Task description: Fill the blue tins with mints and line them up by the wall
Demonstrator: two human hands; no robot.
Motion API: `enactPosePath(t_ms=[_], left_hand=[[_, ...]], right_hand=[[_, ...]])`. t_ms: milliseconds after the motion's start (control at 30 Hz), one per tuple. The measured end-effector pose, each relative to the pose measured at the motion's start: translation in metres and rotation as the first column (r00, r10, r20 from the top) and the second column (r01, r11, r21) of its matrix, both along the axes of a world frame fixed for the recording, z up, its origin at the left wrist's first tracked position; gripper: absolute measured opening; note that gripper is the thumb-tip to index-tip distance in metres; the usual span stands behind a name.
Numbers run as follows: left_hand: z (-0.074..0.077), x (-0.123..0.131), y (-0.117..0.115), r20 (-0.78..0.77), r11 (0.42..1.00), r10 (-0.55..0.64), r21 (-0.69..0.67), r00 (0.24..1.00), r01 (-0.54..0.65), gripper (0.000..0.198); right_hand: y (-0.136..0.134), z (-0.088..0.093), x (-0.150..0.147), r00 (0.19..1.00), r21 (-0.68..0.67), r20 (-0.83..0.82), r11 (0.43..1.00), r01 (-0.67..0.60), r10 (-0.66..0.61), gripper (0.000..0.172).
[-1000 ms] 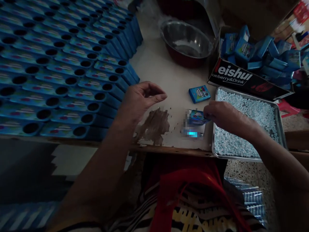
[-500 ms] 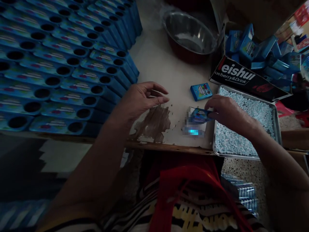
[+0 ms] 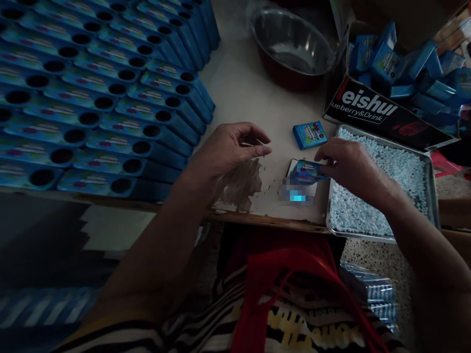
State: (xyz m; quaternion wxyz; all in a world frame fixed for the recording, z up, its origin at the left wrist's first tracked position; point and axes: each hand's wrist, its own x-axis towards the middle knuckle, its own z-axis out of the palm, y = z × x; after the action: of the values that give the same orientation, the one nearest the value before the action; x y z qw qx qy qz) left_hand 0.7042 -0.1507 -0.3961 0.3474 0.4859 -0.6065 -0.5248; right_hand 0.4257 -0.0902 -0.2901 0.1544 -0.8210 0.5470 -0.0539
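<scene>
My right hand (image 3: 351, 164) pinches the right end of a small blue candy box (image 3: 306, 169) printed with lettering. This box is tilted at the top of a small flat device, apparently a digital scale (image 3: 309, 191), whose glowing cyan display is pixelated. My left hand (image 3: 237, 144) hovers over the table to the left, fingers curved and thumb apart, holding nothing. Just behind the held box, a second blue candy box (image 3: 311, 135) lies on the table. Beside my right hand, a metal tray (image 3: 328, 215) holds many small pale blue and white candies (image 3: 379, 191).
Rows of upright blue boxes with round dark holes (image 3: 110, 122) fill the table's left side. A metal bowl (image 3: 294, 46) stands at the back. Behind the tray, a black carton (image 3: 368, 110) is heaped with blue boxes. The wooden table edge (image 3: 265, 223) runs close to my body.
My left hand has moved a little to the right, toward the scale. My right hand keeps its pinch on the box, which stays at the scale. The view has shifted slightly.
</scene>
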Motion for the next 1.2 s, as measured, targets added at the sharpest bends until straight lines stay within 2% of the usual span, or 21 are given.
enactPosePath(t_ms=[167,367,467,633,767,900,1000,1067,1100,1133,1200], left_hand=[[-0.001,-0.002,0.000,-0.009,1.000,-0.003,0.003,1.000,0.003,0.057],[-0.007,-0.003,0.003,-0.012,1.000,-0.002,0.016,1.000,0.002,0.049],[-0.010,-0.001,0.005,-0.004,0.999,-0.013,0.034,1.000,0.013,0.046],[-0.010,0.005,0.006,0.034,0.998,-0.017,0.062,0.999,0.014,0.043],[-0.010,0.004,0.011,0.021,0.997,0.003,0.080,1.000,-0.004,0.042],[-0.012,-0.001,0.015,-0.007,0.996,0.006,0.091,1.000,-0.005,0.038],[-0.014,-0.002,0.014,-0.008,0.994,-0.025,0.105,1.000,0.025,0.040],[-0.013,-0.001,0.013,0.009,0.995,-0.026,0.097,1.000,0.025,0.042],[-0.012,-0.001,0.013,0.022,0.996,-0.021,0.089,1.000,0.019,0.043],[-0.010,-0.001,0.012,0.038,0.996,-0.021,0.086,0.999,0.018,0.043],[-0.005,-0.003,0.012,0.055,0.996,-0.021,0.083,0.998,0.016,0.042]], right_hand=[[0.001,0.002,-0.014,1.000,-0.038,0.009,0.999,0.023,-0.022,0.025],[0.000,-0.010,-0.029,0.989,-0.042,-0.133,0.998,0.053,-0.059,0.025],[0.003,-0.012,-0.022,0.974,-0.027,-0.222,0.998,0.049,-0.054,0.028],[0.012,-0.002,-0.001,0.933,-0.029,-0.359,0.999,0.023,-0.031,0.029],[0.014,-0.001,0.015,0.937,0.021,-0.349,1.000,0.006,0.002,0.028],[0.015,-0.002,0.018,0.953,-0.031,-0.303,0.999,0.010,-0.019,0.027],[0.023,-0.007,-0.011,0.951,-0.150,-0.274,0.983,0.105,-0.144,0.029],[0.036,-0.020,-0.046,0.932,-0.193,-0.255,0.958,0.213,-0.259,0.026],[0.045,-0.031,-0.065,0.931,-0.148,-0.257,0.963,0.227,-0.259,0.020],[0.055,-0.045,-0.083,0.942,-0.072,-0.260,0.977,0.199,-0.211,0.022],[0.076,-0.076,-0.114,0.964,0.052,-0.257,0.995,0.082,-0.065,0.058]])
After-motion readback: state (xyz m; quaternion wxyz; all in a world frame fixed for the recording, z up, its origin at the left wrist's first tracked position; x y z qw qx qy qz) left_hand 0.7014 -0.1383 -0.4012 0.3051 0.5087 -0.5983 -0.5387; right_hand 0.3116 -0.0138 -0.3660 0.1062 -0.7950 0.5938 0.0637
